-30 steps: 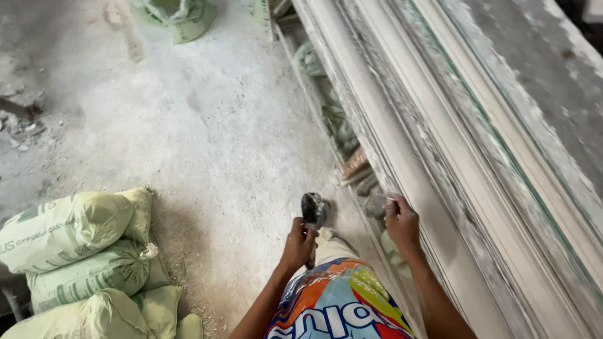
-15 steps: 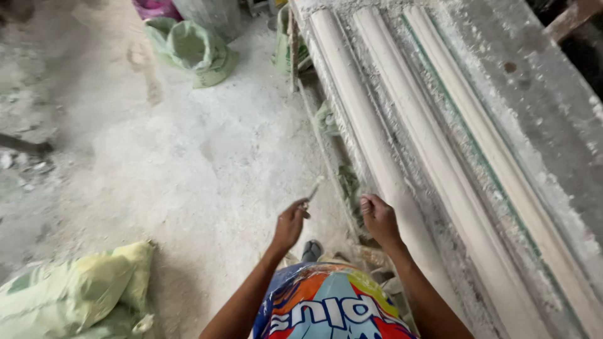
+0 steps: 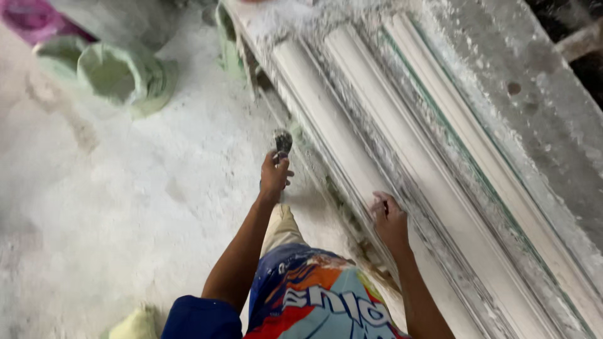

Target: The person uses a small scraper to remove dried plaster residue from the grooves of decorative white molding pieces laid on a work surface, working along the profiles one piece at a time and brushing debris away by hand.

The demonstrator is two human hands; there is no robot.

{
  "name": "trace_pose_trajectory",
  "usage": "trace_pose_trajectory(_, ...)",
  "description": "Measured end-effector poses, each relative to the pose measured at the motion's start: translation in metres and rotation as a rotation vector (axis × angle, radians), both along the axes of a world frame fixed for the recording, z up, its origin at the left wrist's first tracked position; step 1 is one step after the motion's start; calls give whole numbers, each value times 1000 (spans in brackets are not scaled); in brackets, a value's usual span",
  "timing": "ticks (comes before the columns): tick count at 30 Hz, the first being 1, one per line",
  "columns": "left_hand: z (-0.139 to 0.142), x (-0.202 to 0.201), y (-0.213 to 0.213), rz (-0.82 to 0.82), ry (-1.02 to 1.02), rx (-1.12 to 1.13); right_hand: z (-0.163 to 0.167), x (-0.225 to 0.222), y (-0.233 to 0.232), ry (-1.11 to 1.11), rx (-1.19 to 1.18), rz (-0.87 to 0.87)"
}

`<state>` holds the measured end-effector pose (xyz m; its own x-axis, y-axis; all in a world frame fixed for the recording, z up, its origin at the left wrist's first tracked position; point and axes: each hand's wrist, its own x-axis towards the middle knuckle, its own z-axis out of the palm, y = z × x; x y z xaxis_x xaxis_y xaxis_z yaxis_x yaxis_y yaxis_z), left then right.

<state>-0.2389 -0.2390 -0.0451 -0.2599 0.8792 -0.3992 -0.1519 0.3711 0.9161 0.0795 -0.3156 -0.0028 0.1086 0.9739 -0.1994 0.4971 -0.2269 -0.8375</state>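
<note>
- The left hand (image 3: 274, 176) is closed in a fist around the handle of a small dusty brush (image 3: 282, 142), bristles pointing up and away from the body, held over the powder-covered floor (image 3: 144, 207) just beside the edge of the long workbench (image 3: 540, 113).
- The right hand (image 3: 389, 216) rests on the near white plaster moulding (image 3: 339, 125), fingers curled narrow and pressed to its rounded edge; whether it pinches anything cannot be told.
- A second white moulding (image 3: 452, 144) runs parallel, further in on the bench, with crumbled plaster between the two.
- An open pale green sack (image 3: 122, 75) with its rim rolled down stands on the floor at upper left; its contents are too washed out to tell.
- A pale sack corner (image 3: 135, 323) shows at the bottom edge.
- Compared with half a second ago, the view sits further along the bench, the green sack is nearer, the brush is raised higher and the right hand stays on the moulding.
</note>
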Motion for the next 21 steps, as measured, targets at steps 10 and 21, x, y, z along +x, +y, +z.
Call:
trace_pose_trajectory(10, -28, -41, 161, -382, -115, -263, 33, -72, 74, -217, -37, -152)
trace_pose_trajectory(21, 69, -129, 169, -663, 224, -195, 3, -88, 119, -100, 18, -177)
